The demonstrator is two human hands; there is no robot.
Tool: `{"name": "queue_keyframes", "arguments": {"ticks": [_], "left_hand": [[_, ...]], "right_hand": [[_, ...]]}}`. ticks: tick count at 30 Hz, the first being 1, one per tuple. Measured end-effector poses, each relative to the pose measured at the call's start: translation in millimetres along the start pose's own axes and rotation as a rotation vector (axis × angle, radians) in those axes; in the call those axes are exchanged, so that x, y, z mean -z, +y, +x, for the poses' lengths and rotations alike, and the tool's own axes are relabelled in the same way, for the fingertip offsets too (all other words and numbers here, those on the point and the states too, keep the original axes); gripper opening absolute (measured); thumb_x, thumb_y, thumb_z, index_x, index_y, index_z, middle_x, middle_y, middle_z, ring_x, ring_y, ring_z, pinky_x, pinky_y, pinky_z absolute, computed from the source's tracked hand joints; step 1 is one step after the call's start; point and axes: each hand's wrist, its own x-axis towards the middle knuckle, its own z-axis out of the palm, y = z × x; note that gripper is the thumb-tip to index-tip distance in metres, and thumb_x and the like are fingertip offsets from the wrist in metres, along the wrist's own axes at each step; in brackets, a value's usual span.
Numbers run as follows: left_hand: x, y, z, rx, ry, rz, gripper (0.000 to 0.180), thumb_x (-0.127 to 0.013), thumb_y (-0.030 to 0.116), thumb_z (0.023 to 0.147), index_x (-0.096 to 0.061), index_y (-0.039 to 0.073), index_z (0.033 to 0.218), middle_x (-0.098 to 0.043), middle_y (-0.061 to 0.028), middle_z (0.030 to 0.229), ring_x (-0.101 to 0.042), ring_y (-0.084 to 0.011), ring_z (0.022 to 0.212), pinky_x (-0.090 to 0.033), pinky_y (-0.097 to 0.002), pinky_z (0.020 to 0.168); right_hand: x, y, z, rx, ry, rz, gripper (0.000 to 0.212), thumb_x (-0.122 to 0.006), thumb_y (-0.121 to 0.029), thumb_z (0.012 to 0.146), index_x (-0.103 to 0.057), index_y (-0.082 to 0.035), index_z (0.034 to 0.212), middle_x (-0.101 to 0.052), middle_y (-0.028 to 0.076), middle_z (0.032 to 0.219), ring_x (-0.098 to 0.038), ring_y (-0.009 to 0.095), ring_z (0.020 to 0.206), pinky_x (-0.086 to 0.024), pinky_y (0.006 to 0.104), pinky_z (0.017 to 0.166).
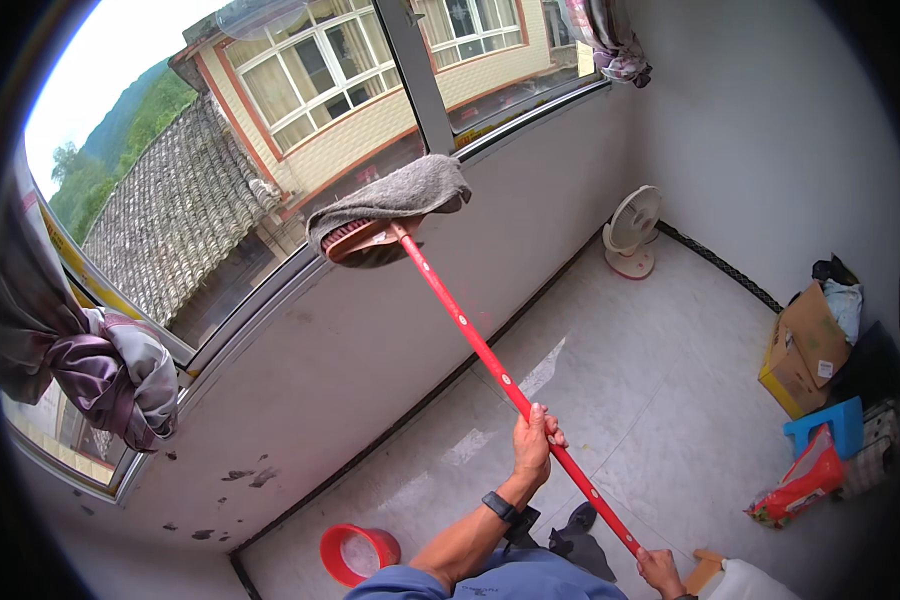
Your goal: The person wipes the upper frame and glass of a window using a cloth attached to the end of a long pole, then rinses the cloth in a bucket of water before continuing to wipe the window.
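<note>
A broom with a long red handle [483, 352] slants up and away from me toward the window. Its head [362, 240] has a grey cloth [395, 192] draped over the top, leaving some dark bristles showing below. It is held up at about the height of the window sill; whether the cloth touches the window frame, I cannot tell. Midway along the handle, my left hand [533, 443] is closed around it, with a dark watch on that wrist. My right hand [658, 570] grips the handle's lower end, near the bottom edge of the view.
Tied curtains [115, 375] hang by the sliding window. On the floor stand a red bucket [358, 553] at the lower left and a white fan [632, 232] in the far corner. Cardboard boxes [808, 340], a blue stool [828, 428] and a red bag [800, 482] line the right side.
</note>
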Motion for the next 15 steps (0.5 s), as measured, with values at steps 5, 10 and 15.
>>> {"name": "queue_keyframes", "arguments": {"ticks": [5,10,15], "left_hand": [[-3,-8,29,-0.099,0.234,0.009,0.027,-0.046,0.036,0.098,-0.041,0.009,0.096,-0.045,-0.0022,0.065,-0.046,-0.0131,0.046,-0.044,-0.0302,0.042],[-66,7,74,-0.194,0.133,-0.009,0.028,-0.047,0.035,0.098,-0.043,0.008,0.098,-0.045,-0.0022,0.065,-0.043,-0.0128,0.043,-0.041,-0.0285,0.039],[-124,53,102,-0.303,0.045,-0.032,0.029,-0.045,0.037,0.098,-0.042,0.008,0.098,-0.042,-0.0013,0.063,-0.041,-0.0127,0.044,-0.041,-0.0291,0.041]], "right_hand": [[30,-4,62,-0.131,-0.261,-0.004,0.070,-0.043,-0.065,0.088,-0.056,-0.005,0.056,-0.050,0.003,0.047,-0.050,0.014,0.042,-0.040,0.0280,0.043],[50,-16,107,-0.108,-0.275,0.178,0.074,-0.042,-0.070,0.086,-0.055,-0.005,0.055,-0.049,0.002,0.047,-0.047,0.012,0.041,-0.038,0.0264,0.041],[96,-64,148,0.154,-0.084,-0.015,0.074,-0.041,-0.069,0.086,-0.057,-0.002,0.057,-0.049,0.009,0.047,-0.050,0.024,0.047,-0.040,0.0367,0.050]]}}
